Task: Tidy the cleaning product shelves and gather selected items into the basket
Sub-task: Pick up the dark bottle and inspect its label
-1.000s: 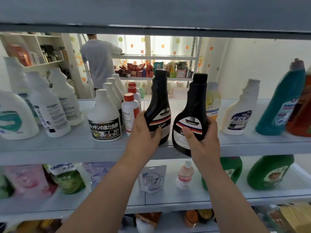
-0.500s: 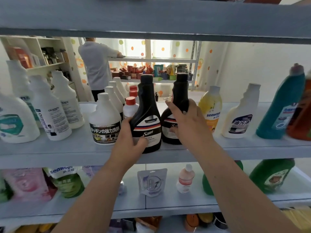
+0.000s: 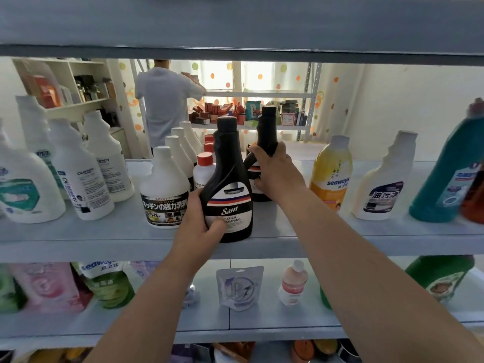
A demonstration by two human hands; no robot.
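Left hand [image 3: 201, 226] grips "Sam" bottle [image 3: 230, 179]; right hand [image 3: 277, 176], rear bottle [image 3: 265, 127].

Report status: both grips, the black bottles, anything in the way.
Left grip holds front black bottle at shelf edge. Right grip holds rear black bottle by its neck. Red-capped bottle close on left.

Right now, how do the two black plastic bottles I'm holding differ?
The black Sam-labelled bottle stands near the front edge of the grey shelf; the other black bottle is farther back. Your left hand grips the first low on its body; your right hand grips the second around its neck and shoulder. The first's label faces you; the second's is mostly hidden. Both have black caps.
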